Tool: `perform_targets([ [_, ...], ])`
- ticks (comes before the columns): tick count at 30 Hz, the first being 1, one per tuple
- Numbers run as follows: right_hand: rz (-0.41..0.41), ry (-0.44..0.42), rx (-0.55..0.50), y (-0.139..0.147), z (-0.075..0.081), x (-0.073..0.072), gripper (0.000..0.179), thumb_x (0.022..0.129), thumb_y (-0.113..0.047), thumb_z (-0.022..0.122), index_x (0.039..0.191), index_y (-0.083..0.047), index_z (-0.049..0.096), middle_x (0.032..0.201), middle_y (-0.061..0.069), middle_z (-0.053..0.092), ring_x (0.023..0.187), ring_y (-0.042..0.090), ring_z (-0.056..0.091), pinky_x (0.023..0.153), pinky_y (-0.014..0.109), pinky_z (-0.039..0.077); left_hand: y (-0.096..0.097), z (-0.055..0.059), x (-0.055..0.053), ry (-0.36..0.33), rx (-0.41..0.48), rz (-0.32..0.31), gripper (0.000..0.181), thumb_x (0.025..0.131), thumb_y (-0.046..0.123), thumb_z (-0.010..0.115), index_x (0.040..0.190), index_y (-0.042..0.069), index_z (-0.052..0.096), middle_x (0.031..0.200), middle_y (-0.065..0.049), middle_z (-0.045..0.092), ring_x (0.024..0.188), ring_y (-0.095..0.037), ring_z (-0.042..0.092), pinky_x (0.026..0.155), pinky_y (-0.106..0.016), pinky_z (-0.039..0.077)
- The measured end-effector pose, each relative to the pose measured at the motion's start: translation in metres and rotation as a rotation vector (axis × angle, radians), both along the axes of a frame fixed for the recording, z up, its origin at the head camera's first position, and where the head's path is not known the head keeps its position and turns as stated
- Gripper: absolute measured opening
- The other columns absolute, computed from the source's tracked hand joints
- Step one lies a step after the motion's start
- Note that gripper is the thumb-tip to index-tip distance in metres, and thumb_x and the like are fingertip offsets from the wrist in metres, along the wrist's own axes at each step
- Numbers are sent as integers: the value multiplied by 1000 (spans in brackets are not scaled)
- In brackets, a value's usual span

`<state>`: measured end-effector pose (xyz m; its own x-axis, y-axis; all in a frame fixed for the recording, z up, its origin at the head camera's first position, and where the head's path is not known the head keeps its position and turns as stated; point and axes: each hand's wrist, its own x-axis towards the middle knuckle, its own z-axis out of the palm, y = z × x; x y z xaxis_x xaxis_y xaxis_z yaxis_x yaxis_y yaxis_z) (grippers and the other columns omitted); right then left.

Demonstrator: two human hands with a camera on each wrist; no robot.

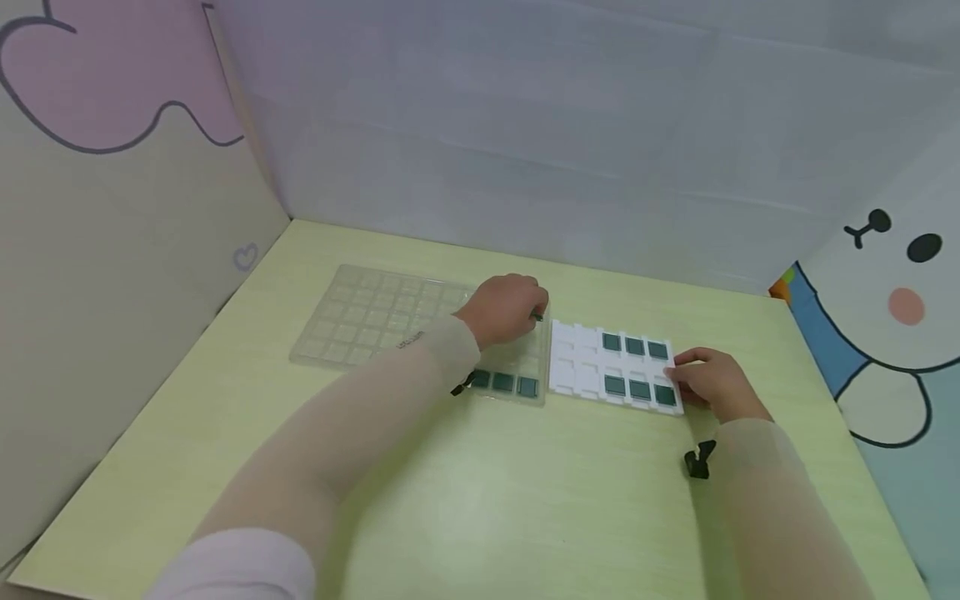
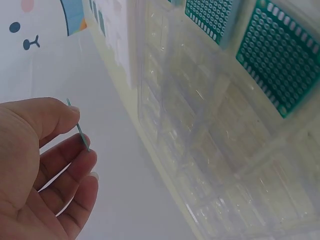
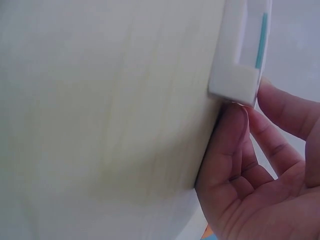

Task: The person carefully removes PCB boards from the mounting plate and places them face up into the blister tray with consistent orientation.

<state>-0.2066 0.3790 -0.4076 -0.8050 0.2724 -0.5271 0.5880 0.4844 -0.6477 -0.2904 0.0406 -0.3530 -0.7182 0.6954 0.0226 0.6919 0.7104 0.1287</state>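
My left hand is raised over the right end of a clear plastic tray. Between thumb and fingertips it pinches a thin green perforated circuit board, seen edge-on in the left wrist view. Several such boards lie along the clear tray's near row. To the right is a white tray; three boards sit in its far row and three in its near row, all toward the right. My right hand grips this tray's right end, with the thumb at its edge.
Both trays lie side by side on a pale yellow-green table. A white back wall rises behind it, with decorated panels on the left and right. Black clips hang at the sleeves.
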Motion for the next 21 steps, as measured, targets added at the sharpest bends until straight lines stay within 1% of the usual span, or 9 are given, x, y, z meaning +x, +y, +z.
perform_targets([
  [5, -8, -9, 3, 1, -2, -3, 52, 102, -25, 66, 146, -3, 49, 136, 22, 50, 100, 30, 56, 78, 32, 48, -13, 5, 4, -18, 34, 6, 12, 97, 8, 65, 103, 16, 71, 99, 4, 63, 90, -13, 58, 80, -28, 50],
  [10, -14, -2, 0, 3, -3, -4, 50, 102, -24, 65, 145, -3, 50, 133, 21, 51, 98, 29, 57, 76, 31, 50, -23, 7, 5, -9, 49, 6, 13, 97, 8, 65, 105, 16, 73, 100, 4, 64, 92, -13, 59, 82, -28, 50],
  [14, -18, 2, -2, 3, -3, -3, 49, 102, -23, 66, 144, -3, 51, 131, 21, 52, 95, 28, 58, 73, 30, 50, -32, 9, 8, -1, 89, 10, 15, 98, 8, 65, 107, 15, 74, 104, 3, 65, 97, -14, 60, 85, -28, 51],
  [18, -18, 8, -3, 3, -3, -3, 49, 102, -22, 66, 144, -2, 51, 130, 21, 52, 92, 26, 59, 72, 30, 51, -45, 9, 11, 1, 121, 14, 15, 97, 8, 66, 107, 13, 75, 103, 3, 66, 96, -15, 61, 85, -28, 51],
  [21, -10, 7, 3, 3, -3, -3, 49, 102, -22, 65, 144, -3, 51, 130, 21, 52, 94, 27, 58, 73, 30, 50, -55, 8, 13, 17, 126, 20, 14, 96, 8, 66, 105, 14, 76, 102, 4, 66, 94, -14, 61, 83, -28, 52],
])
